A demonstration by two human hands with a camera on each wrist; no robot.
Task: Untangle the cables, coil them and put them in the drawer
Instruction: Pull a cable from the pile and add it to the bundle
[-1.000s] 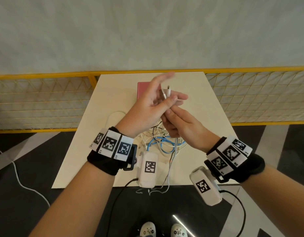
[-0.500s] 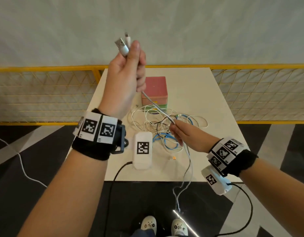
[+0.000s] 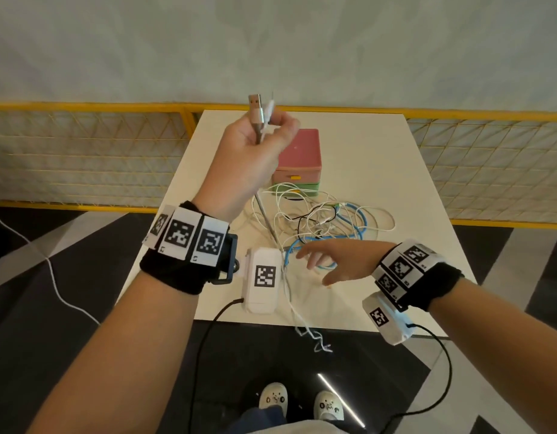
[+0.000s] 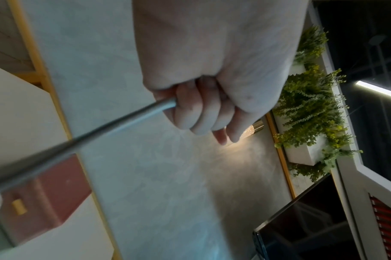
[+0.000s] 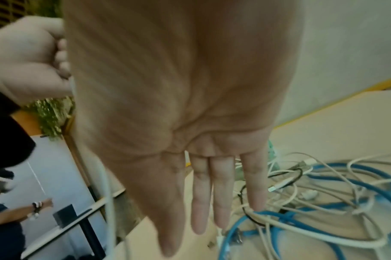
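Fingers of the left hand (image 3: pixel 250 151) curl tightly around a grey cable (image 4: pixel 83 139), the fist raised above the table (image 3: pixel 380 145) with a silver USB plug (image 3: pixel 255 111) and a white connector sticking up out of it. Below, the right hand (image 3: pixel 336 261) hovers palm down, fingers straight and slightly spread, holding nothing, just over a tangle of white, blue and black cables (image 3: pixel 327 220). A small pink and green drawer box (image 3: pixel 299 164) sits behind the tangle.
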